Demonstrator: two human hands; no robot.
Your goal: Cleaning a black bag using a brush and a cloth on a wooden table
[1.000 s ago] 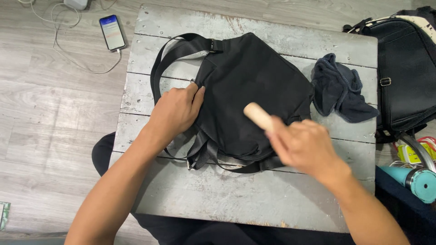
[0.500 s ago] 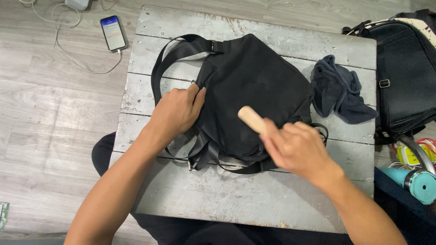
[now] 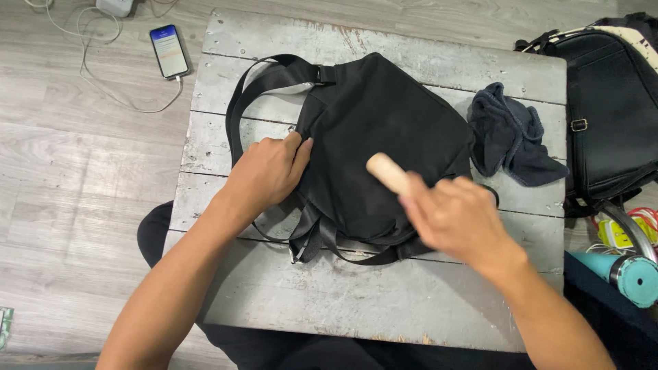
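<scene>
A black fabric bag (image 3: pixel 384 130) with long black straps (image 3: pixel 264 79) lies flat on a worn grey wooden table (image 3: pixel 384 301). My left hand (image 3: pixel 267 171) presses down on the bag's left edge, fingers curled on the fabric. My right hand (image 3: pixel 456 219) is closed around a tool with a pale wooden handle (image 3: pixel 387 173); the handle's round end sticks out up and to the left over the bag's lower right part. The tool's working end is hidden under my hand.
A crumpled dark blue cloth (image 3: pixel 510 133) lies on the table's right side. A black leather bag (image 3: pixel 610 116) sits off the right edge, with a teal bottle (image 3: pixel 627 274) below it. A phone (image 3: pixel 169 49) on a cable lies on the floor upper left.
My right hand with the wooden-handled tool slid left and down across the bag, then back right. The bag shifted slightly; my left hand stayed pressed on it.
</scene>
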